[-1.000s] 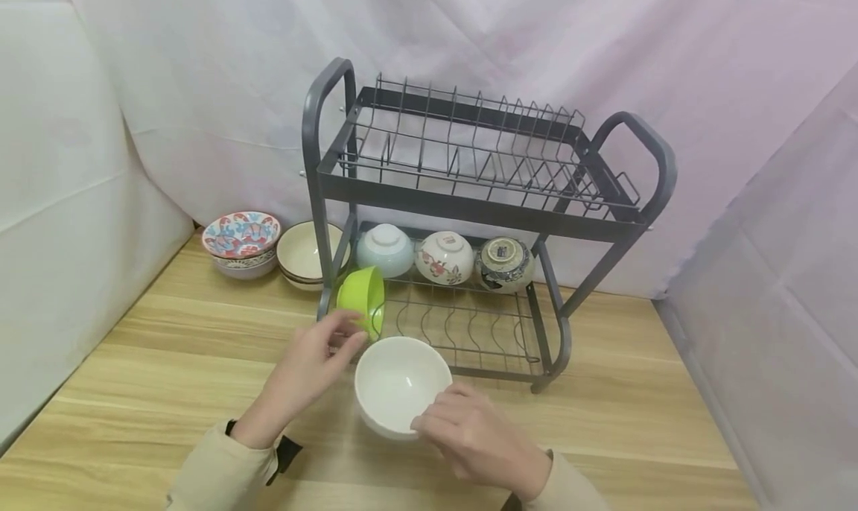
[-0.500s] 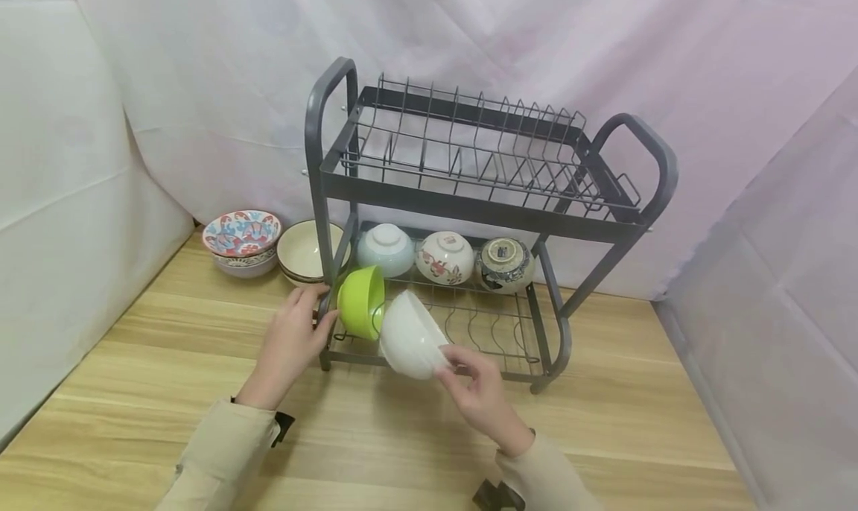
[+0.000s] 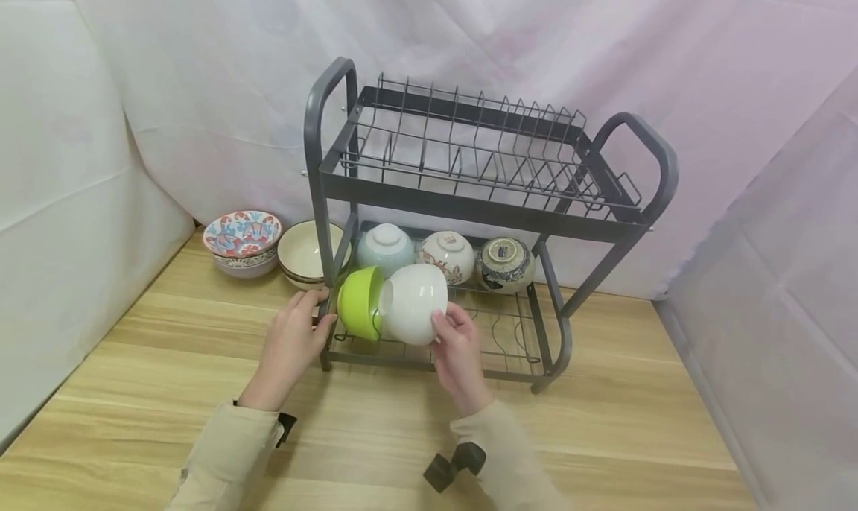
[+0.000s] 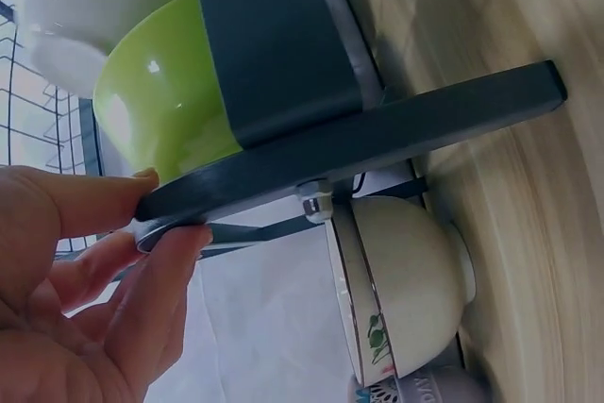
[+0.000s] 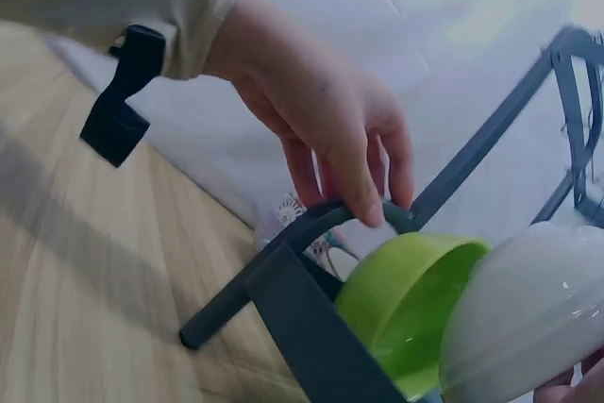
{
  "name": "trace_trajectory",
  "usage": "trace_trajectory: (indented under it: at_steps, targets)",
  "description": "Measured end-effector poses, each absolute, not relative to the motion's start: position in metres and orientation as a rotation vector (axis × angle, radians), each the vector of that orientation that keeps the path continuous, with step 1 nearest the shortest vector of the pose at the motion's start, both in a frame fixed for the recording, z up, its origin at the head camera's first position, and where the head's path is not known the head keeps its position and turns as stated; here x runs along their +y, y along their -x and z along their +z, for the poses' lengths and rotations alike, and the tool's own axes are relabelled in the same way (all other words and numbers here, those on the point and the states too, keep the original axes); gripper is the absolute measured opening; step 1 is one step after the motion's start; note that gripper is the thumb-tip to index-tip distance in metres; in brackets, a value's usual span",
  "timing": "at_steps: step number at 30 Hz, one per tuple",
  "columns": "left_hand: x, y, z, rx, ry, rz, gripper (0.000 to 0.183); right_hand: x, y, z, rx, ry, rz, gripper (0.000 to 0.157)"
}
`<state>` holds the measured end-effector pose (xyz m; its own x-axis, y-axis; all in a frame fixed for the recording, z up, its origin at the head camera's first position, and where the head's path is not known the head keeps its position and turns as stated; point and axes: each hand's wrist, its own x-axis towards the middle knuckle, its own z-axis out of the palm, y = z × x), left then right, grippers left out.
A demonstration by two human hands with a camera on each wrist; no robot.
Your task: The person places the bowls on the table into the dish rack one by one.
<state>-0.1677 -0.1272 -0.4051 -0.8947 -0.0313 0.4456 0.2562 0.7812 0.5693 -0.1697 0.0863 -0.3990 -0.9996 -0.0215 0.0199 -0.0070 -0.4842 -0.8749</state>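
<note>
My left hand [image 3: 287,347] pinches the lower left frame of the dark metal dish rack [image 3: 469,217]; in the left wrist view thumb and fingers close round the frame bar [image 4: 283,162]. With my right hand [image 3: 459,354] I hold a white bowl [image 3: 417,306] by its rim, tipped on its side over the lower tier. Its base faces left, into the mouth of a lime-green bowl [image 3: 357,302], which stands on its side at the tier's left end. Only fingertips of the right hand show at the right wrist view's lower corner.
Behind, on the lower tier, a pale blue bowl [image 3: 385,252], a floral bowl [image 3: 450,256] and a dark patterned bowl [image 3: 504,265] lie upside down. Left of the rack stand a stack of patterned bowls [image 3: 241,237] and some cream bowls [image 3: 302,250]. White cloth [image 3: 201,64] hangs behind.
My right hand has carried the white bowl from in front of the rack up and in, turning it onto its side beside the green bowl. My left hand has moved from near the green bowl to the frame.
</note>
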Motion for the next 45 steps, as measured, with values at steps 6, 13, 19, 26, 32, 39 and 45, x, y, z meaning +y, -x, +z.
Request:
trace_trajectory:
  at_steps: [6, 13, 19, 26, 32, 39, 45]
  targets:
    - [-0.128, 0.168, -0.405, -2.557, 0.163, -0.939, 0.033, 0.075, 0.182, -0.411, 1.494, -0.109, -2.724, 0.021]
    - [-0.129, 0.17, -0.404, -2.579, 0.153, -0.991, 0.033, 0.066, 0.189, -0.421, 1.522, -0.174, -2.7, 0.021]
    - [-0.13, 0.17, -0.403, -2.57, 0.153, -0.972, 0.033, 0.057, 0.189, -0.422, 1.638, -0.143, -2.684, 0.013]
    - [-0.129, 0.17, -0.403, -2.58, 0.145, -0.979, 0.033, 0.048, 0.185, -0.425, 2.026, -0.207, -2.524, 0.021]
    - [-0.128, 0.17, -0.402, -2.586, 0.143, -0.995, 0.034, 0.044, 0.181, -0.427, 2.255, -0.145, -2.412, 0.017]
    - [-0.128, 0.17, -0.402, -2.597, 0.141, -0.976, 0.034, 0.041, 0.18, -0.428, 2.314, -0.103, -2.359, 0.018]
    - [-0.128, 0.169, -0.402, -2.594, 0.143, -0.979, 0.034, 0.04, 0.18, -0.428, 2.344, -0.043, -2.323, 0.015]
